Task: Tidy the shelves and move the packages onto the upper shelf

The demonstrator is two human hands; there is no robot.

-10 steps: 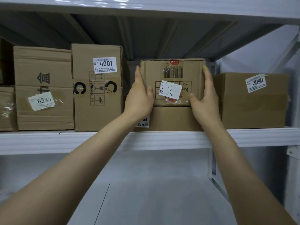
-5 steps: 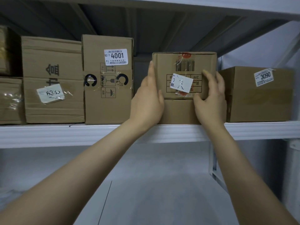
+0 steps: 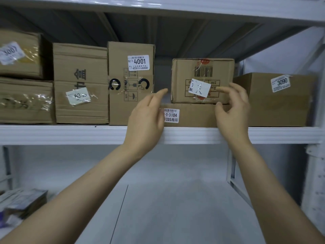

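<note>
I read this as the tail end of a placing step. The small box [image 3: 202,74] sits on the upper shelf [image 3: 70,134], stacked on a flat box [image 3: 195,116] labelled 3104, between the tall box [image 3: 131,95] marked 4001 and the wide box [image 3: 277,106] marked 3090. It stands just beside the wide box, with a clear gap to the tall one. Neither grip holds anything. The left grip [image 3: 147,117] is released, its fingers relaxed and pointing toward the small box's lower left corner with a gap showing before the cardboard; it hides part of the flat box's label. The right grip [image 3: 232,111] is released too, fingers loosely spread in front of the small box's right front face, thumb down near the seam where the two boxes meet. I cannot tell whether a fingertip brushes the cardboard, but nothing is pinched. My judgement is that this package is settled and another is to be fetched. On the lower shelf [image 3: 175,199], what look like flat packages [image 3: 22,201] lie at the far left, blurred and partly out of frame. The next move calls for drawing both grips clear without nudging the small box, which rides on another and could slide, then going down and left to those packages. The upper row looks full, so I expect the next one must go on top of something, perhaps the wide box, which has headroom above.
</note>
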